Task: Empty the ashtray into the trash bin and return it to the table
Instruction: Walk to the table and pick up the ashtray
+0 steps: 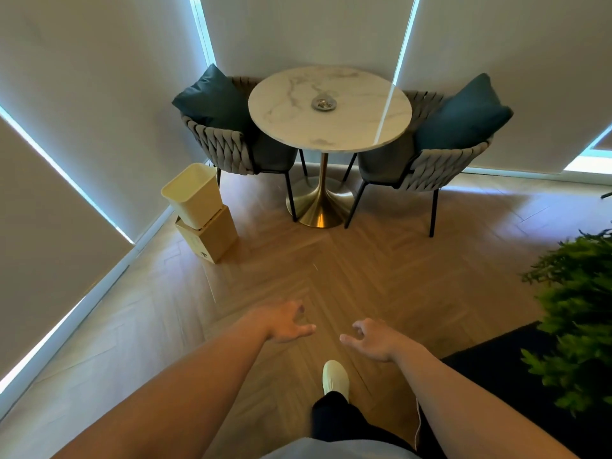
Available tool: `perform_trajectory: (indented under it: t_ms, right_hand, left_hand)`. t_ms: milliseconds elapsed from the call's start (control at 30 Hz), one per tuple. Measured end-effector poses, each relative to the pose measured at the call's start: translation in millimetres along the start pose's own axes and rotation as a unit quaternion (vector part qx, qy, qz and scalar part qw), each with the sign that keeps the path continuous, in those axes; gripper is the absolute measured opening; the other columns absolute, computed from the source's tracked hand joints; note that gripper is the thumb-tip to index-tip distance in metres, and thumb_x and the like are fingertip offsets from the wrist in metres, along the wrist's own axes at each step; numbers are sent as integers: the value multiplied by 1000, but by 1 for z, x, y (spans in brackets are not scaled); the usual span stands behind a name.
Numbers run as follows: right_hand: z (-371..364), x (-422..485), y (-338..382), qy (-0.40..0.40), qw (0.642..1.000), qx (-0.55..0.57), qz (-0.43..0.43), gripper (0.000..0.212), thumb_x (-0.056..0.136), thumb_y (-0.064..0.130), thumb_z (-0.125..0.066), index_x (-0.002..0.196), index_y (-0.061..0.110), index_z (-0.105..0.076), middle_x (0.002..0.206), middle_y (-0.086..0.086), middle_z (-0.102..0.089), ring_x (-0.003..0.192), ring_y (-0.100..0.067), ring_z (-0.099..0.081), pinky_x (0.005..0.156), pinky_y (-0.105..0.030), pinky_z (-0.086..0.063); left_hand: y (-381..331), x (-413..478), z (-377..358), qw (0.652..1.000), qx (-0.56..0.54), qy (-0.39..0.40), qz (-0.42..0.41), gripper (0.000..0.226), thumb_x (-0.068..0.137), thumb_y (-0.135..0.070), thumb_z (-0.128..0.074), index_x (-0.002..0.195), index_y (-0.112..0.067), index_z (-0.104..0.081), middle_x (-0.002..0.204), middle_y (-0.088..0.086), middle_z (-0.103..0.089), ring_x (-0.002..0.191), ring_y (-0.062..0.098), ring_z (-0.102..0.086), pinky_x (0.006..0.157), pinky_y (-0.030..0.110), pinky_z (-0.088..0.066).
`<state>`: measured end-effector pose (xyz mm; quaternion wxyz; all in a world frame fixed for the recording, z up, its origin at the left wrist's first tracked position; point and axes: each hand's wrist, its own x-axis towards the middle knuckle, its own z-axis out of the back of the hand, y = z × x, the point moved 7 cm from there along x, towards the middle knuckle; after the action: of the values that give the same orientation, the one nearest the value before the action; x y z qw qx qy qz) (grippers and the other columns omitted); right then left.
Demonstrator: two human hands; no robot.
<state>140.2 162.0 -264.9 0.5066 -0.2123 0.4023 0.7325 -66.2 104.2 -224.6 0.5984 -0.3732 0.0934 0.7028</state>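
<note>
A small round metal ashtray (pixel 323 104) sits near the middle of a round white marble table (pixel 284 127) on a brass pedestal. Something lies inside it, too small to make out. A cream trash bin (pixel 193 195) stands on a cardboard box (pixel 210 235) on the floor, left of the table by the wall. My left hand (pixel 285 322) and my right hand (pixel 371 340) hang out in front of me over the wooden floor, well short of the table. Both are empty with fingers loosely spread.
Two woven grey chairs with dark teal cushions flank the table, one on the left (pixel 228 140) and one on the right (pixel 440 154). A green plant (pixel 576 313) stands at my right above a dark rug (pixel 496 369). My foot in a pale shoe (pixel 335 376) is on the floor.
</note>
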Motion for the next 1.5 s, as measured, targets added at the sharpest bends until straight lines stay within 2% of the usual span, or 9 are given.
perform_trajectory:
  t_ms: [200, 567, 767, 967, 1500]
  right_hand:
    - [47, 57, -4, 28, 999, 19, -7, 86, 88, 70, -49, 153, 16, -32, 158, -8, -38, 142, -24, -40, 112, -40, -37]
    - [145, 139, -3, 37, 999, 19, 6, 82, 89, 68, -50, 152, 18, -35, 157, -8, -40, 142, -26, -40, 112, -45, -39]
    - [181, 165, 1, 36, 999, 6, 9, 79, 91, 66, -49, 152, 17, -36, 156, -8, -41, 141, -26, -41, 112, -45, -39]
    - [204, 193, 9, 57, 998, 9, 5, 85, 89, 69, -48, 152, 15, -35, 156, -8, -40, 141, -25, -41, 111, -43, -39]
    - [270, 310, 87, 32, 997, 68, -34, 81, 91, 65, -51, 153, 16, -33, 157, -8, -40, 142, -25, -39, 113, -43, -38]
  left_hand:
    - [-5, 60, 34, 999, -37, 17, 14, 77, 87, -69, -50, 147, -23, -39, 150, 4, -46, 133, 25, -47, 109, 44, -40]
    - [-5, 160, 99, 996, -62, 29, 49, 80, 84, -73, -52, 146, -24, -41, 146, 3, -49, 129, 24, -51, 106, 41, -42]
    - [-9, 191, 124, 997, -71, 18, 41, 76, 82, -73, -52, 142, -27, -44, 141, 1, -52, 124, 22, -52, 101, 41, -44]
    - [-1, 223, 148, 995, -73, 51, 33, 77, 85, -70, -53, 143, -21, -43, 144, 5, -49, 128, 25, -50, 106, 45, -43]
    - [80, 338, 256, 997, -29, 76, -17, 76, 86, -69, -52, 145, -22, -40, 145, 5, -50, 127, 24, -51, 104, 44, -44]
